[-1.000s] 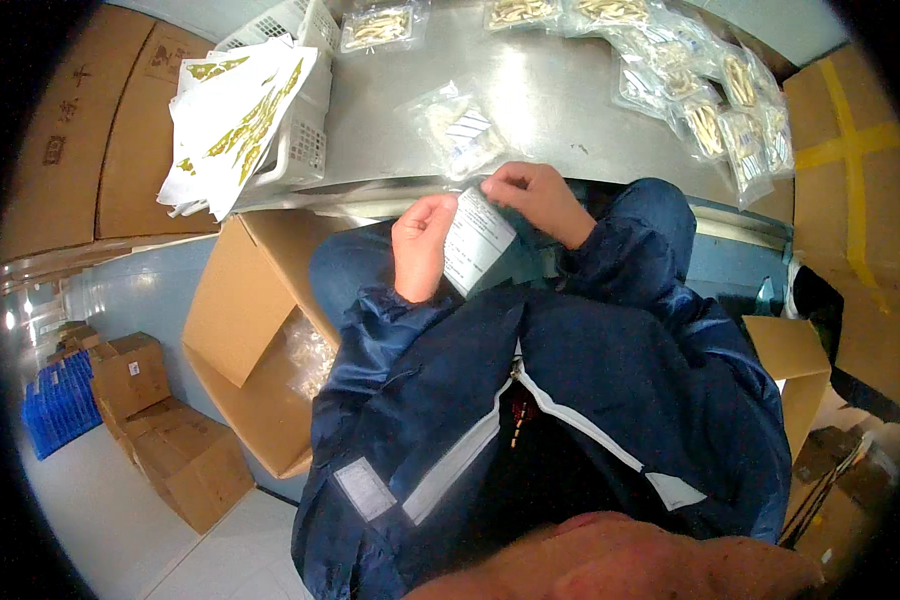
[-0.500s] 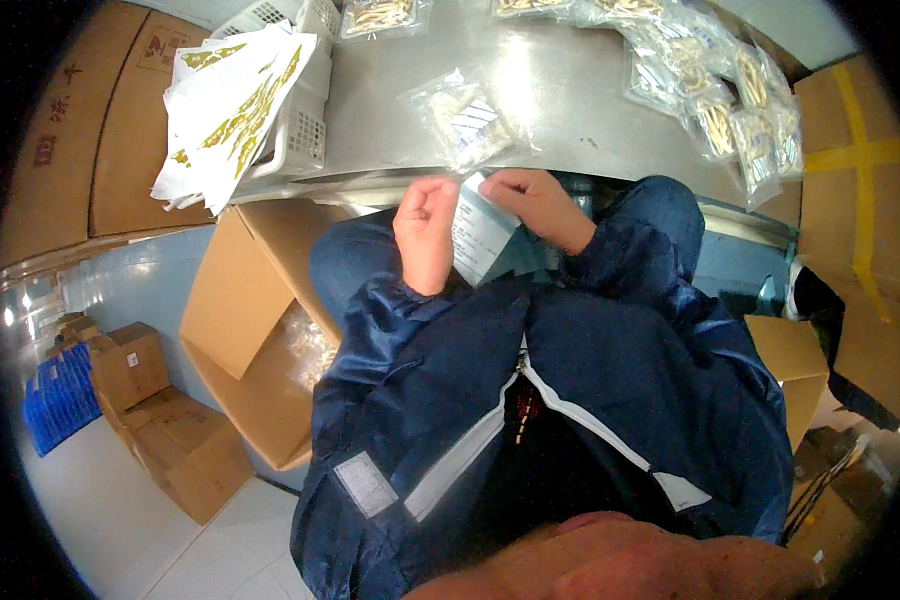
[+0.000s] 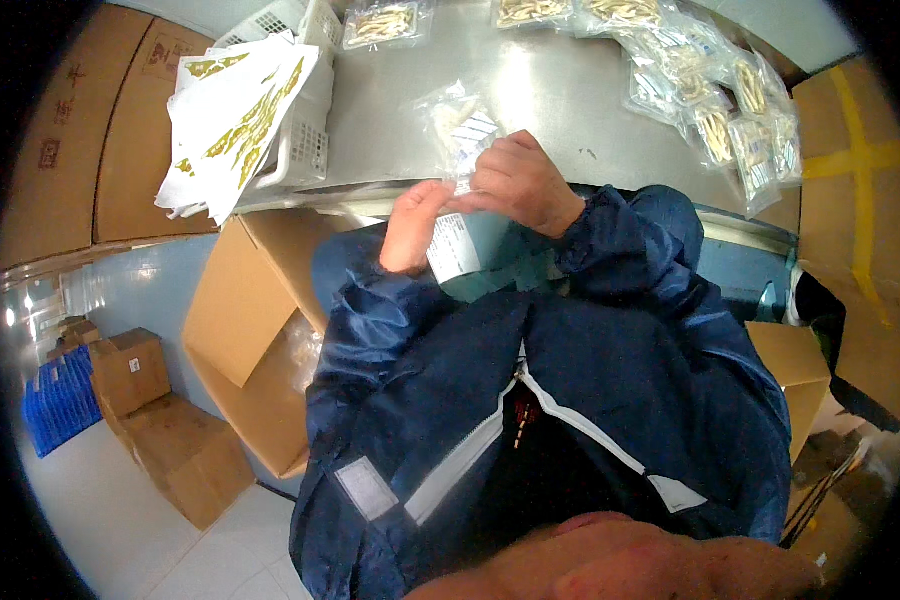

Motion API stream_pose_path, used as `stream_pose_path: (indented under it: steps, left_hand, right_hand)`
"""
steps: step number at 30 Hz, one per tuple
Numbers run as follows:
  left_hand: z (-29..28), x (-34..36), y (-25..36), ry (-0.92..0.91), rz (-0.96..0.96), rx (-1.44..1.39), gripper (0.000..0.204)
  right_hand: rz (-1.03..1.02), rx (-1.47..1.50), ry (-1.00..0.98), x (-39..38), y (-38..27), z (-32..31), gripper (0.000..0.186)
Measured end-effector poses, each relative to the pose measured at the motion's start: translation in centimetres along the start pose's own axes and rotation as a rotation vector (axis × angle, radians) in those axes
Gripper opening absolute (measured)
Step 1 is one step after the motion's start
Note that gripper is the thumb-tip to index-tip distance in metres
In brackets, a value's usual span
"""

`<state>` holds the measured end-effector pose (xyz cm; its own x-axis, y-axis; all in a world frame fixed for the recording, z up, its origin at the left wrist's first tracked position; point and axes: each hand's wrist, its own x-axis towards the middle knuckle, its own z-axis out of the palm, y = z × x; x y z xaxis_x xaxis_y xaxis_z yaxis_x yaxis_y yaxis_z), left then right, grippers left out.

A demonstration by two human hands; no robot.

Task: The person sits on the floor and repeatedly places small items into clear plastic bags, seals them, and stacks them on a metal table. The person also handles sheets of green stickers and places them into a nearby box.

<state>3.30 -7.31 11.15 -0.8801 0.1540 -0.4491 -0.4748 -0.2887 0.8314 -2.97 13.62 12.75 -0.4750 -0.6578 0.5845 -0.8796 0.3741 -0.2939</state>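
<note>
Smooth grey steel makes up the table [image 3: 375,120], its surface glossy with a bright reflection down the middle. Just off its near edge, the person's left hand [image 3: 413,230] and right hand [image 3: 525,185] meet at the fingertips. Between and below them hangs a printed sheet [image 3: 453,248], thin, white and straight-edged, its upper end running in behind the fingers. Thumb and fingers of the left hand are pinched on that upper end; the right hand is curled closed beside it, and what its fingers grip is hidden.

Just beyond the fingertips, a clear packet [image 3: 458,125] of crinkled plastic with a blue-striped white patch lies at the table's near edge; whether the right hand touches it, I cannot tell.

Farther out, glossy packets [image 3: 712,130] of pale, slender, finger-like pieces overlap in a heap along the table's right edge, and one similar flat pouch [image 3: 385,22] lies by the far edge. At the table's left end, white papers [image 3: 235,125] with olive-green patterns rest on a perforated white plastic basket [image 3: 305,145]. Below, left of the knees, stands an open cardboard carton [image 3: 240,300].
</note>
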Motion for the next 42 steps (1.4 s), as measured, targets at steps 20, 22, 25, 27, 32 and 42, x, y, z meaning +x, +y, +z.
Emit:
stream_pose_path:
  steps: [20,22,25,27,32,42]
  left_hand:
    - [-0.5,10.5,-2.2,0.477,0.366,0.986,0.041]
    - [-0.4,10.2,-1.9,0.506,0.33,1.084,0.044]
    - [-0.4,9.1,-0.6,0.499,0.107,1.279,0.05]
    - [-0.7,7.4,-1.1,0.596,0.136,1.204,0.055]
    - [-3.8,6.2,-4.9,0.291,0.119,0.143,0.048]
    - [-4.8,-14.0,-6.0,0.936,0.45,0.31,0.019]
  right_hand:
    - [0.893,0.183,-0.008,-2.2,7.8,8.3,0.029]
    - [0.864,0.035,-0.037,-1.8,7.1,7.9,0.031]
    - [0.813,-0.174,0.011,-1.7,7.3,7.2,0.043]
    - [0.777,-0.174,0.096,-2.6,8.6,7.7,0.057]
    - [1.198,1.105,-0.095,-0.5,8.7,6.7,0.057]
    - [0.407,1.066,-1.017,16.9,3.0,5.1,0.04]
